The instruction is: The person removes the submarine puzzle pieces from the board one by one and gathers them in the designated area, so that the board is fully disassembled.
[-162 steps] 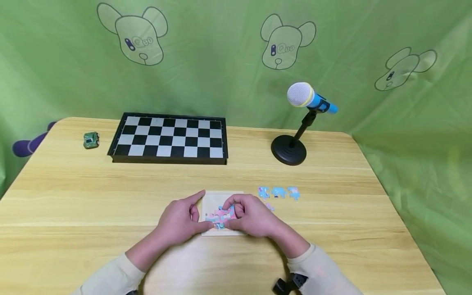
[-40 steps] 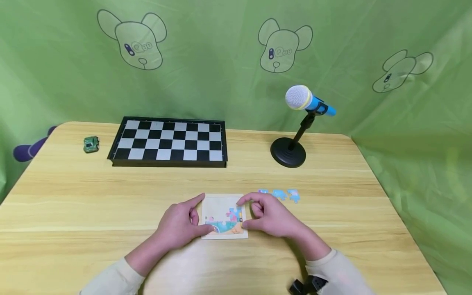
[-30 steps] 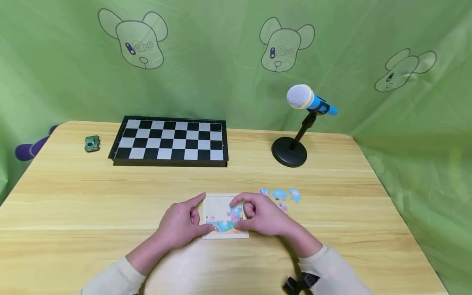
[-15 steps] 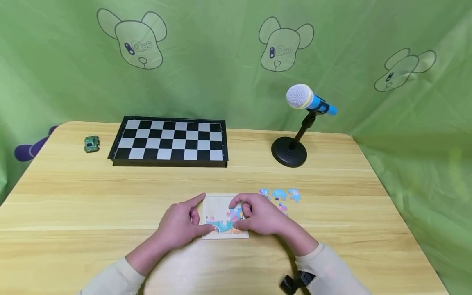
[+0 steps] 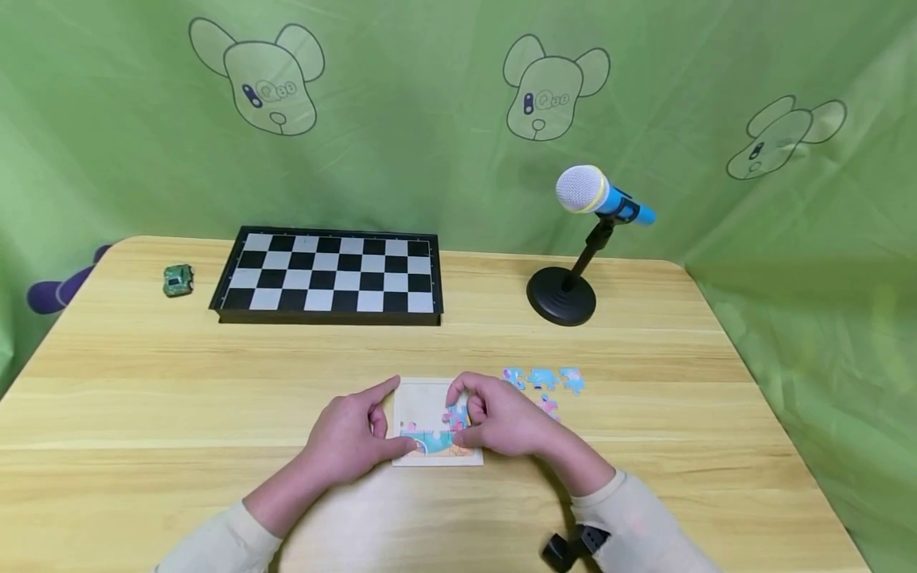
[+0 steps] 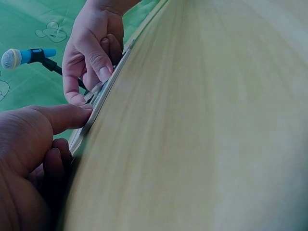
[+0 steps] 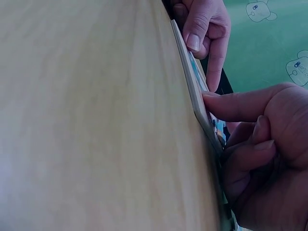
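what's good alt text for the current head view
The left hand grips a part-filled puzzle tray on a table while the right hand pinches a piece inside. Loose pieces lie to the right; a chessboard, toy car and microphone sit behind.

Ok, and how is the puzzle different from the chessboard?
The puzzle is smaller than the chessboard. The puzzle has a pale frame and colourful pieces; the chessboard has a black frame with black and white squares. The left hand and right hand are on the puzzle, but neither touches the chessboard. Both things lie on the table.
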Action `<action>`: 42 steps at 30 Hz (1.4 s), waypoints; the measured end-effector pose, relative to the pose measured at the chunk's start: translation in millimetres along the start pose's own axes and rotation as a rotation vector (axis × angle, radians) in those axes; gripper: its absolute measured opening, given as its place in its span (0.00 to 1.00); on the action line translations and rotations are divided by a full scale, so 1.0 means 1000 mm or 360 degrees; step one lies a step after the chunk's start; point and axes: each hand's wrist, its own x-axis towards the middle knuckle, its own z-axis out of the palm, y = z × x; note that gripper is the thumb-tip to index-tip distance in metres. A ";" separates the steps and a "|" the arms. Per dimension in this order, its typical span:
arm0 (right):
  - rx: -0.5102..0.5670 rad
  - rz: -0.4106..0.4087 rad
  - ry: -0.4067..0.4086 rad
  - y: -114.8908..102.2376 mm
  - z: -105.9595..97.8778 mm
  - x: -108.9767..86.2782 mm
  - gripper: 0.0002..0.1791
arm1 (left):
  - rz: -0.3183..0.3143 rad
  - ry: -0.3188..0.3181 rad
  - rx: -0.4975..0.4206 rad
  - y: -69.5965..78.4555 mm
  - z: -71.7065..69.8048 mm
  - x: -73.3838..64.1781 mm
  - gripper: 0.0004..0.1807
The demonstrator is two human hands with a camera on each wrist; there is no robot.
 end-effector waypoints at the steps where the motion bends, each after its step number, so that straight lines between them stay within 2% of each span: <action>1: 0.0016 -0.0001 -0.0003 0.000 0.000 0.000 0.18 | 0.0002 0.0000 0.0000 0.000 0.000 0.000 0.47; 7: 0.0025 -0.0069 -0.0010 -0.001 0.000 -0.001 0.17 | 0.0005 -0.0002 -0.0010 0.000 0.000 0.000 0.47; 15: -0.0160 -0.0079 0.0093 -0.001 -0.010 -0.006 0.19 | 0.0012 0.0008 0.0009 0.000 0.000 -0.001 0.47; 24: -0.0206 -0.0100 0.0052 0.003 -0.012 -0.008 0.14 | 0.0019 0.0012 0.0020 0.001 0.000 -0.001 0.47; 38: -0.0095 -0.0173 0.0189 0.005 -0.022 -0.024 0.16 | -0.0007 -0.0006 0.0011 0.001 0.000 -0.001 0.48; 42: -0.0055 -0.0179 0.0214 0.009 -0.027 -0.030 0.16 | 0.0014 0.0004 0.0019 0.001 0.000 -0.001 0.47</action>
